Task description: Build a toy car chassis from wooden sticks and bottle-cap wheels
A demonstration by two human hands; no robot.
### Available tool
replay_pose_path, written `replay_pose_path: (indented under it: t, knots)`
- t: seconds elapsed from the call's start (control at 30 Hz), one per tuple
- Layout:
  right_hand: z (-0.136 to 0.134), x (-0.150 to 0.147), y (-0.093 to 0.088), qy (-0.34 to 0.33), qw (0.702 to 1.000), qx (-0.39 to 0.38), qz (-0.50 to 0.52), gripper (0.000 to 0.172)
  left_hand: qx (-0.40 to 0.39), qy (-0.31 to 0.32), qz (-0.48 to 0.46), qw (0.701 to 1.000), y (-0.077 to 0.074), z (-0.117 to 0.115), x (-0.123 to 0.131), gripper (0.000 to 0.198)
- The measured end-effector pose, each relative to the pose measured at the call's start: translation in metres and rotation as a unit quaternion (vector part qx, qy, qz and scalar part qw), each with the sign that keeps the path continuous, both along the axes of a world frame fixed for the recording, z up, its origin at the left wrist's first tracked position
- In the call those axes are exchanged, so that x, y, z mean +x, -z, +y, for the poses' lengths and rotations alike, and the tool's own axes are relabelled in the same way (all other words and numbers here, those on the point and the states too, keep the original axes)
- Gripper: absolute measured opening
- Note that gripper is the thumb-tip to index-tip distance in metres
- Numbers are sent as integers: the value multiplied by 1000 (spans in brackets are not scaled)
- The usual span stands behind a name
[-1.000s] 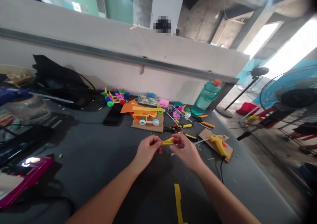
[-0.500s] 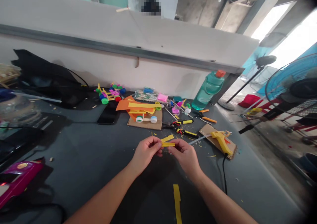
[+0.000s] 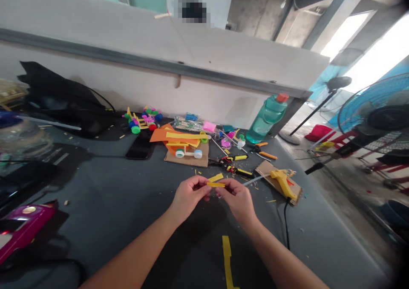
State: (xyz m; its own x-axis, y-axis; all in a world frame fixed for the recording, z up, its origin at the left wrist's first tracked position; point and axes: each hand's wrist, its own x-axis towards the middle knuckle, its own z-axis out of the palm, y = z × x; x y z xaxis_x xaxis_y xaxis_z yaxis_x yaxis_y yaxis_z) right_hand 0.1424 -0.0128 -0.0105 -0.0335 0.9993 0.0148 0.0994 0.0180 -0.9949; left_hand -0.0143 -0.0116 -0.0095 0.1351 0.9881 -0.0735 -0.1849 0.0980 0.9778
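Currently, on the dark bench (image 3: pixel 105 186), a glue gun (image 3: pixel 283 184) lies just beyond the right hand (image 3: pixel 238 201), which with the left hand (image 3: pixel 189 197) pinches a yellow strip (image 3: pixel 216 185) in a narrow grip above the bench, where a loose pinch could drop it among the scattered offcuts (image 3: pixel 200 172).

The left forearm (image 3: pixel 134 250) and right forearm (image 3: pixel 281 259) extend from the near edge of the view and converge toward the center. The left hand (image 3: pixel 189 197) and right hand (image 3: pixel 238 201) are held just apart at matching height, wrists slightly flexed. Each hand's thumb and fingers are closed in a pinch grip, with the fingertips directed inward.
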Motion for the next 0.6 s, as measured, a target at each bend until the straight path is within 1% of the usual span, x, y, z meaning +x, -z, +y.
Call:
replay_pose_path:
  t: [0.17,0.3,0.43,0.6]
  knots:
    - [0,2,0,19,999,28,5,22,-14,-20,-8,1000,-2,1,0,16]
    - [0,3,2,29,998,48,2,19,-19,-17,-10,1000,0,1,0,16]
    - [0,4,3,34,999,39,-5,17,-18,-14,-8,1000,1,1,0,15]
    - [1,3,4,29,999,14,14,17,-11,-15,0,1000,0,1,0,13]
